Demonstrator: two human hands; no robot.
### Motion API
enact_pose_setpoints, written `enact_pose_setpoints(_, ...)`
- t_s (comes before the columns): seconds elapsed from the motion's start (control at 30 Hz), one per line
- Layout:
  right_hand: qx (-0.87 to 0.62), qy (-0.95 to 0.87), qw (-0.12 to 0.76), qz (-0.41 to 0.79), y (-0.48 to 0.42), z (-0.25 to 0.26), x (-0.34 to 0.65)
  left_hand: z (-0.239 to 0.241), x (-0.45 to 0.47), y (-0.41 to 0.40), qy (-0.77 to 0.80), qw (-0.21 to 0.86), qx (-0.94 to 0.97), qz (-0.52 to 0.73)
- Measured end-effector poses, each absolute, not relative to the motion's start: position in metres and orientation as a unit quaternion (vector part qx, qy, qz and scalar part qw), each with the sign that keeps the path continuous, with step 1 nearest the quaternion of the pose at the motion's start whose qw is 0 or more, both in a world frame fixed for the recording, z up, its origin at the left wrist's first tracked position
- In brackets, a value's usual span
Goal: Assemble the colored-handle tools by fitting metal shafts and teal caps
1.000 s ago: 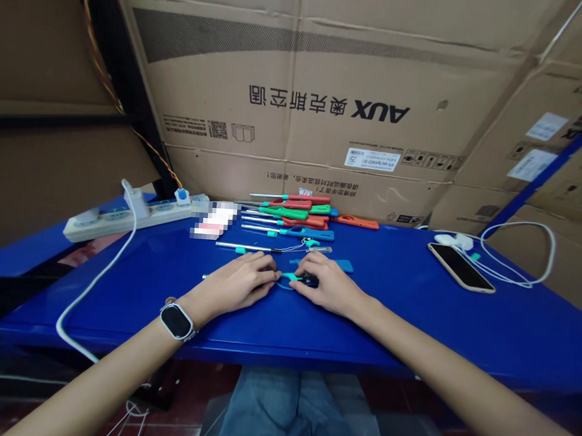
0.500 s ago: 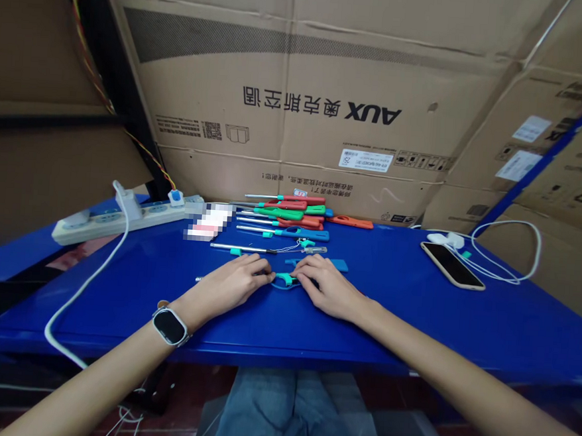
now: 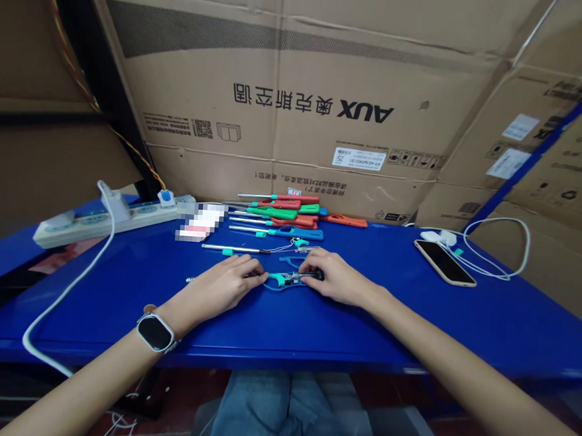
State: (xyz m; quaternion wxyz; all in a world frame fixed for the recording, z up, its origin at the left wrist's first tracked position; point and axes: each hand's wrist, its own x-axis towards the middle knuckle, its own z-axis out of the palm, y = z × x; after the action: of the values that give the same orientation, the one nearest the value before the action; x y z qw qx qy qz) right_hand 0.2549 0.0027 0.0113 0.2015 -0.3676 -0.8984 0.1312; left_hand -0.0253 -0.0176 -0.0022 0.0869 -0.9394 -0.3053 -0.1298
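Note:
On the table in front of me lies an opened long-nosed lighter [image 3: 286,287] with a blue half-shell and a teal trigger [image 3: 279,279]. My left hand [image 3: 231,279] is closed around its front end, fingertips pinched beside the trigger. Between the fingers of my right hand [image 3: 339,278] is a small black-ended piece [image 3: 318,274], set over the rear of the open shell; its exact kind is unclear. Just beyond my hands lie a loose metal lighter tube [image 3: 234,248] with a teal piece, thin white wires, and a blue shell half [image 3: 290,261] partly behind my right hand.
Several red, green, blue and orange lighters [image 3: 276,212] lie in a pile against the cardboard wall [image 3: 307,60]. A power strip [image 3: 91,222] with a white cable stands at left. A phone [image 3: 446,263] and white charger cord lie at right.
The black-ended piece now shows in my right hand, which has turned slightly and opened up the view of it. My left hand stays on the lighter. The whole view has shifted slightly.

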Motion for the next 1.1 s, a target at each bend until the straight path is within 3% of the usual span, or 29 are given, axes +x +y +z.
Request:
enact_pose_setpoints(0.3, -0.327, -0.908, 0.250, 0.075, -0.001, 0.007, 0.254, 0.014, -0.005, -0.017, -0.346, -0.022, -0.900, -0.264)
enact_pose_setpoints(0.57, -0.328, -0.905, 0.269, 0.033, -0.003, 0.006, 0.255, 0.010, 0.027, 0.015, -0.345, -0.192, -0.878, -0.269)
enact_pose_setpoints(1.1, -0.334, -0.909, 0.247, 0.024, -0.006, 0.005, 0.257, 0.002, 0.024, 0.016, -0.336, -0.223, -0.875, -0.266)
